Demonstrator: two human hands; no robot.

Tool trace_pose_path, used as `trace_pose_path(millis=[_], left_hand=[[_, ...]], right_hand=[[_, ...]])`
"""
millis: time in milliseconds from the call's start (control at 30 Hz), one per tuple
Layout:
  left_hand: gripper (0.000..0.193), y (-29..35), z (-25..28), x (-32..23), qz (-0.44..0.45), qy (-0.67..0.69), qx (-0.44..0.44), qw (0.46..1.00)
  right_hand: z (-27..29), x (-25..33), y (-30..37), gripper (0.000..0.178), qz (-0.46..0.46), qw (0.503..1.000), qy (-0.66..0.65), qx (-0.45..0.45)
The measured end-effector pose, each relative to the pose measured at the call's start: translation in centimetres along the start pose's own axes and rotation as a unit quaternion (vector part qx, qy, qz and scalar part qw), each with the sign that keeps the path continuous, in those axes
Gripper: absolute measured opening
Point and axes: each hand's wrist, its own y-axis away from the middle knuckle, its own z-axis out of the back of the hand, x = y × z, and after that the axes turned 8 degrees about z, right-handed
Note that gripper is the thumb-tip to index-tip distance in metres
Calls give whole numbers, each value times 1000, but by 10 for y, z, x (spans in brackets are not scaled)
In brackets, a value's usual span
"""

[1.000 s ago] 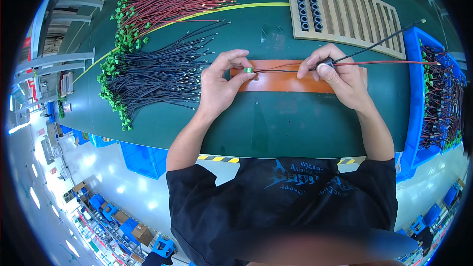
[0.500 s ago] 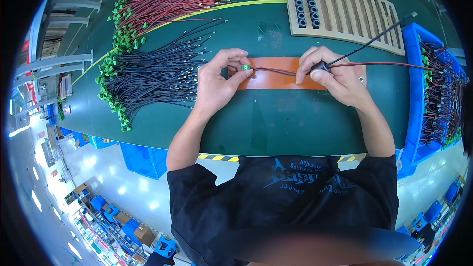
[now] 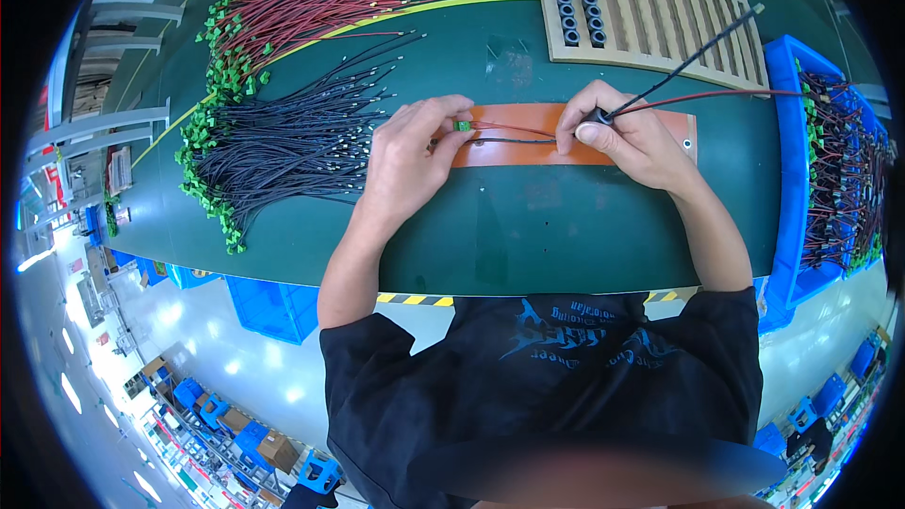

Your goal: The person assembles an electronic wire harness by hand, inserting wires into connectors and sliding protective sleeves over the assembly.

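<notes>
Between the thumb and fingers of my left hand [image 3: 410, 146], a small green connector [image 3: 463, 125] is pinched. A red wire [image 3: 514, 128] and a black wire [image 3: 514, 140] run from its side across to my right hand [image 3: 636, 141]. That hand is closed on a black ferrite ring [image 3: 596, 117], partly covered by my fingers. Beyond the ring both wires come out: the black end sticks up to the far right, and the red one stretches right toward the blue bin. Both hands are over an orange strip [image 3: 575, 153] on the green table.
Bundles of red wires [image 3: 330, 5] and black wires [image 3: 292, 137] with green connectors lie at left. A wooden slotted tray [image 3: 650, 14] at the far right holds several black ferrite rings [image 3: 570, 0]. The blue bin [image 3: 790, 179] of wired pieces stands at the right.
The red and black wires between my hands have spread apart. My right hand has shifted slightly left with the ring, and the free black wire end has swung left and up.
</notes>
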Motion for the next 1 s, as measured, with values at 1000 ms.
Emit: trace_pose_path(millis=[1000], left_hand=[[20,14,9,11,55,132,67,987]], right_hand=[[-5,-12,0,18,34,992,-112,-36]])
